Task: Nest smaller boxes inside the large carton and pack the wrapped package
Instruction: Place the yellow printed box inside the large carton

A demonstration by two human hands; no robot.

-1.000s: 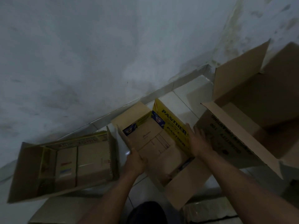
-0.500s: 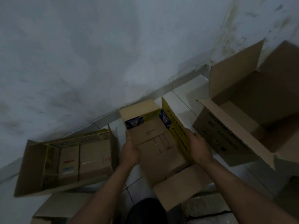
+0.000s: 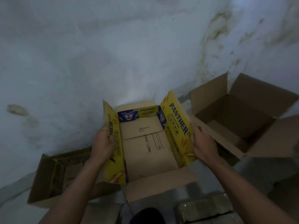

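The yellow Panther box [image 3: 145, 147] sat open between both hands, held in front of the stained wall [image 3: 113, 46], its plain brown inside facing up. The left hand [image 3: 102, 145] grasped the box's left yellow flap, thumb over its edge. The right hand [image 3: 203, 143] pressed flat against the outside of the right yellow flap, fingers spread. The large carton [image 3: 242, 120] stood open just right of the box, at the wall. Another open carton [image 3: 58, 173] lay on its side to the left. The wrapped package [image 3: 205, 210] lay on the floor at lower right.
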